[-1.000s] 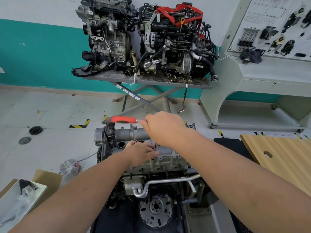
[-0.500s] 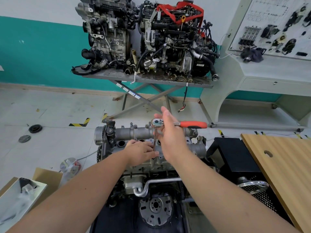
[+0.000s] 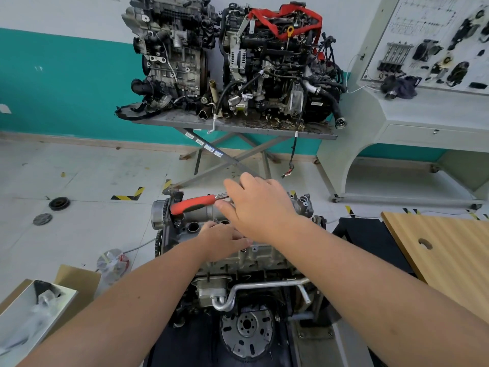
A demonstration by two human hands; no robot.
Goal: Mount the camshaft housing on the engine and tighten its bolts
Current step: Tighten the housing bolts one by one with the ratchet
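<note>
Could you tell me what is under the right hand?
The ratchet runs under the right hand, its red grip sticking out leftward over the housing. The ratchet's head and the bolt are covered.

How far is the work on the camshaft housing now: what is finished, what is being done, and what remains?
Done: the camshaft housing already sits on top of the engine. In hand: the right hand is on the head end of the red-handled ratchet, which lies over the housing, while the left hand rests on the housing beside it. Left: how many bolts are already tight cannot be told, so more tightening probably remains.
</note>
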